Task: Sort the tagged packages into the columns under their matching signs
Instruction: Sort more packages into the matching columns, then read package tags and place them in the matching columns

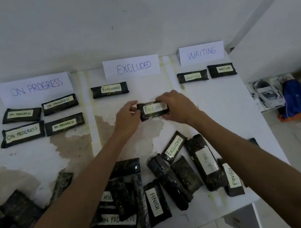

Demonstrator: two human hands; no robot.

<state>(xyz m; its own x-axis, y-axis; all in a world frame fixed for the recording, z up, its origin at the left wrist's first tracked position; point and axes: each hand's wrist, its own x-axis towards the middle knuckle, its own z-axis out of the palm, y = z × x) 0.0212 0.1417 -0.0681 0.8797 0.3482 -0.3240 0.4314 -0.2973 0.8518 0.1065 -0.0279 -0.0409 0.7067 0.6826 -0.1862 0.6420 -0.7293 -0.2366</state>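
Black tagged package (153,110), white "Excluded" label up, level and crosswise, gripped at both short ends, in the middle column below a second Excluded package (109,90) under the EXCLUDED sign (131,67).

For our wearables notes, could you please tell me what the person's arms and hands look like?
Both are bare. The left hand and right hand carry no gloves, and no watch or bracelet shows at either wrist. The left forearm and right forearm are uncovered to the frame's edge, with no sleeve in view. Fingers are too blurred to judge rings.
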